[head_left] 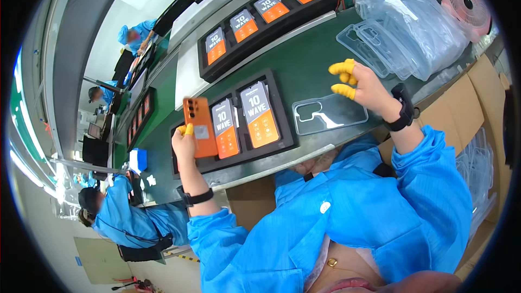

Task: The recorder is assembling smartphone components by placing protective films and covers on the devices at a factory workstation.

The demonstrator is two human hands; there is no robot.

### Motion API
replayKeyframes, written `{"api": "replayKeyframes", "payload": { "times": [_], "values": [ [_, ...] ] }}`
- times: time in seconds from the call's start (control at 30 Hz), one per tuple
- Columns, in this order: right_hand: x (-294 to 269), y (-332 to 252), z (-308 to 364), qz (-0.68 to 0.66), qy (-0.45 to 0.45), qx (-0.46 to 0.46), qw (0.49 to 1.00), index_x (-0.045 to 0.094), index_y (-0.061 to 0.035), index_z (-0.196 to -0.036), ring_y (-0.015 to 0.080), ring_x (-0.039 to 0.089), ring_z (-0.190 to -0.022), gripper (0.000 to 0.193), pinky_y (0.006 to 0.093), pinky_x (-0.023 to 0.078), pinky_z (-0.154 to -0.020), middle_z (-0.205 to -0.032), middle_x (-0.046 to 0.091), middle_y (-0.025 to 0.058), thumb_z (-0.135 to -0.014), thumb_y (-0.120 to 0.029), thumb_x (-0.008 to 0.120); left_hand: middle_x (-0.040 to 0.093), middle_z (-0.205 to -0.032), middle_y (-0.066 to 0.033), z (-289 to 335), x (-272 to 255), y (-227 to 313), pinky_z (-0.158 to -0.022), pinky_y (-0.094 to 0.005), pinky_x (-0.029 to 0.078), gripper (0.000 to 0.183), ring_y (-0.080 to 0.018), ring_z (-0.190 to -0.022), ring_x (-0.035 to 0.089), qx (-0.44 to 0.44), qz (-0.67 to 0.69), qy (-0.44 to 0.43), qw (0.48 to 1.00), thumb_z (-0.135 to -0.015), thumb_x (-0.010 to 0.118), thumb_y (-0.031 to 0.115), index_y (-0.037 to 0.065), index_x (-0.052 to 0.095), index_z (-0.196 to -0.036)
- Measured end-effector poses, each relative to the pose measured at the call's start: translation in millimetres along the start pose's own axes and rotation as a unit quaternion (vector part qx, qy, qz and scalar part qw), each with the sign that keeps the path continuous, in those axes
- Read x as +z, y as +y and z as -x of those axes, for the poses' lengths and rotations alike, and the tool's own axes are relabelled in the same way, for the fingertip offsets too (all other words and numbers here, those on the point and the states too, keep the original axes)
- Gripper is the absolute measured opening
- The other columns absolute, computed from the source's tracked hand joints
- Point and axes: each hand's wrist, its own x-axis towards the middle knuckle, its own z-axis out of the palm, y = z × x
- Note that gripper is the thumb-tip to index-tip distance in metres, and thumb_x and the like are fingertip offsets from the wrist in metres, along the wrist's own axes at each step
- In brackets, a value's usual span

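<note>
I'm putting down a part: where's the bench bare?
Bare green tabletop lies between far tray, near tray, single clear case and loose clear cases; the right hand hovers at its edge. Crowded: near tray, where the left hand holds an orange phone; far right, with plastic bundle and pink fan.

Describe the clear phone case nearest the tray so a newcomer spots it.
On the green table, find the near black tray. Just right of it, below the right hand in the picture, lies the clear phone case. Unlike the overlapping clear cases farther back, it lies alone.
</note>
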Motion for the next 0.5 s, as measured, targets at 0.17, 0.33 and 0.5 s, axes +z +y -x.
{"api": "replayKeyframes", "payload": {
  "times": [0.17, 0.33, 0.5],
  "values": [
    [59, -38, -8, -0.169, 0.07, 0.013, 0.983, 0.047, -0.0003, -0.11, 0.025, 0.053, -0.089, 0.045, 0.0325, 0.042, -0.079, -0.097, 0.054, 0.0161, -0.077, -0.03, 0.06, 0.05, -0.071, 0.0026, 88, 82, 116, -0.055, -0.0188, 0.038, 0.009, -0.0043, -0.062, 0.045, 0.041, 0.386, -0.136, 0.912, -0.083, 0.054, 0.016, 0.006, 0.055, -0.085],
    [58, -39, -5, -0.355, 0.096, 0.059, 0.928, 0.05, 0.0022, -0.101, 0.0192, 0.057, -0.082, 0.033, 0.0293, 0.044, -0.071, -0.09, 0.059, 0.0137, -0.081, -0.023, 0.055, 0.051, -0.086, -0.0045, 107, 153, 114, -0.072, -0.0245, 0.038, 0.02, -0.0144, -0.079, 0.047, 0.18, 0.354, -0.266, 0.878, -0.081, 0.055, 0.018, 0.003, 0.052, -0.095],
    [6, -28, 7, 0.087, 0.078, -0.08, 0.99, 0.056, -0.0024, -0.08, 0.0262, 0.055, -0.066, 0.02, 0.0335, 0.044, -0.055, -0.069, 0.054, 0.008, -0.068, -0.016, 0.063, 0.039, -0.117, -0.0214, 108, 137, 106, -0.094, -0.041, 0.028, 0.086, -0.0376, -0.109, 0.033, 0.446, -0.075, -0.273, 0.849, -0.058, 0.074, 0.03, -0.005, 0.029, -0.122]
  ]
}}
